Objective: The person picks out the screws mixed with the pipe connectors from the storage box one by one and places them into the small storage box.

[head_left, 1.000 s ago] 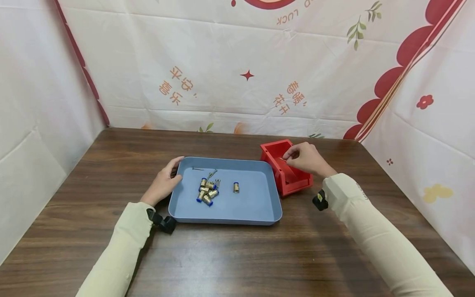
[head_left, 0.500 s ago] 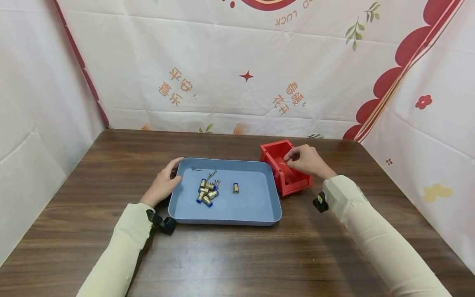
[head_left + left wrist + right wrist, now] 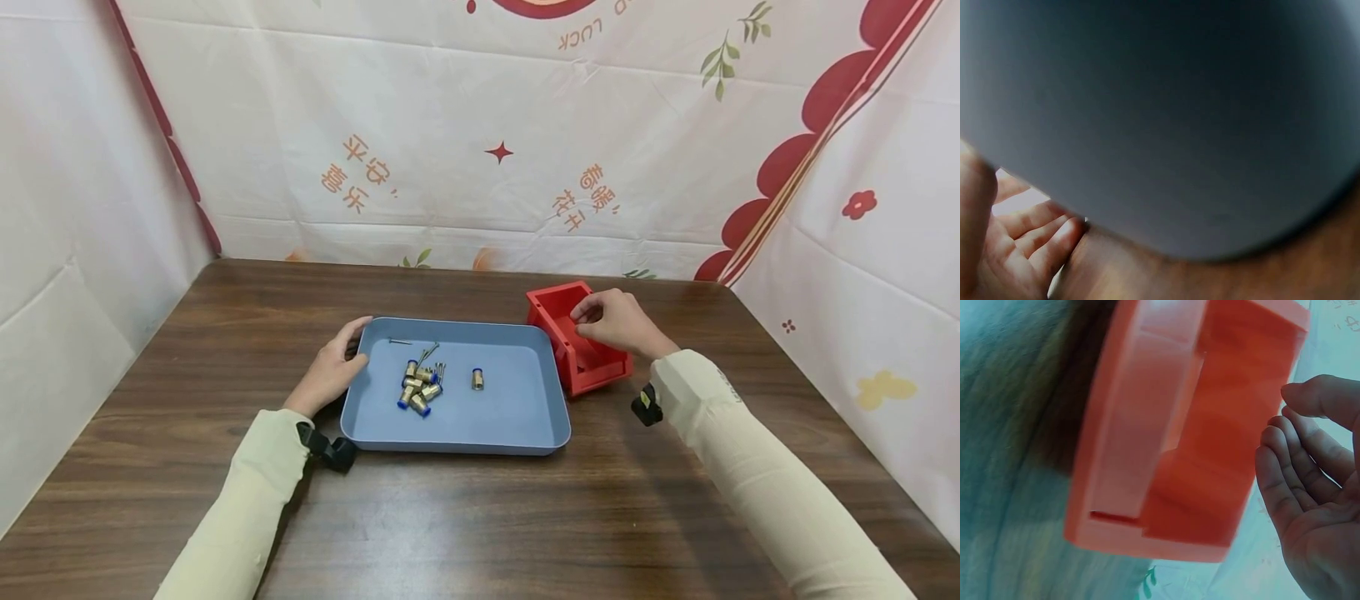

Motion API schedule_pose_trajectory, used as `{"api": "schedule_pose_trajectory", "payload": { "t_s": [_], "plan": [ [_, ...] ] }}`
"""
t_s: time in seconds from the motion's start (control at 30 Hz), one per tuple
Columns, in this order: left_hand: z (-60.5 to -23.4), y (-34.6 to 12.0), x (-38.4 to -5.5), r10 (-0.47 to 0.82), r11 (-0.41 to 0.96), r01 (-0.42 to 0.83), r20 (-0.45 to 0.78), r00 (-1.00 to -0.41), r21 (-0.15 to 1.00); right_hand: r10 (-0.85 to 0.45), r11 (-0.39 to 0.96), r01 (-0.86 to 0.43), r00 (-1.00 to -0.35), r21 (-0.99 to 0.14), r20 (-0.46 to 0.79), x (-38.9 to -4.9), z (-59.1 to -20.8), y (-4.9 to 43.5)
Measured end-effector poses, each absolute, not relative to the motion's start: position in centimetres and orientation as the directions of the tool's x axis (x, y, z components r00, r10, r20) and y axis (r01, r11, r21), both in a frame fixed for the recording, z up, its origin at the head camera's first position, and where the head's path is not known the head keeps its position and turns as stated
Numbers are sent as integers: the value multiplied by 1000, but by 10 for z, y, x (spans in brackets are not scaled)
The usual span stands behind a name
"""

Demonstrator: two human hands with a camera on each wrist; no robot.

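A blue-grey tray (image 3: 502, 421) lies on the table. My left hand (image 3: 333, 367) grips its left edge, thumb over the rim; in the left wrist view the fingers (image 3: 1041, 240) bend up to the tray's outer wall. Several brass push-in fittings (image 3: 418, 406) with blue collars lie clustered in the tray, and a single fitting (image 3: 477, 380) lies apart to the right. Screws (image 3: 426, 353) lie beside and behind the cluster. My right hand (image 3: 618, 321) hovers over the red bin (image 3: 550, 297), fingers loosely bent. The right wrist view shows the thumb apart from the fingertips, nothing between them.
The bin touches or nearly touches the tray's right side. A brown wooden table (image 3: 480, 517) bears both. White printed cloth (image 3: 420, 125) hangs behind the table and along both sides. Each wrist wears a black camera; the left one (image 3: 341, 454) sits close to the tray.
A thin screw-like piece pinched in my right fingers a second ago is gone from them, and the thumb and finger have parted over the bin. My left hand and the tray have stayed put.
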State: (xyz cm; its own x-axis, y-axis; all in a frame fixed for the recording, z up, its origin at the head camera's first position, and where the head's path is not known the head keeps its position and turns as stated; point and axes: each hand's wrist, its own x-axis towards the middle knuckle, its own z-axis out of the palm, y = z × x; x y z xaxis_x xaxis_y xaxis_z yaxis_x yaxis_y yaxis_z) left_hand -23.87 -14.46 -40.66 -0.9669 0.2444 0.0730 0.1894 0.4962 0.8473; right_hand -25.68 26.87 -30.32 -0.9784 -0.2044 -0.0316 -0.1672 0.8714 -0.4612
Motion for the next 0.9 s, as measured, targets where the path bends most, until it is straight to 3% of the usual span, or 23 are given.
{"api": "schedule_pose_trajectory", "payload": {
  "t_s": [0.9],
  "plan": [
    [-407, -144, -238, 240, 499, 195, 82, -967, 845, -326, 802, -300, -945, -516, 42, -265, -303, 198]
  ]
}}
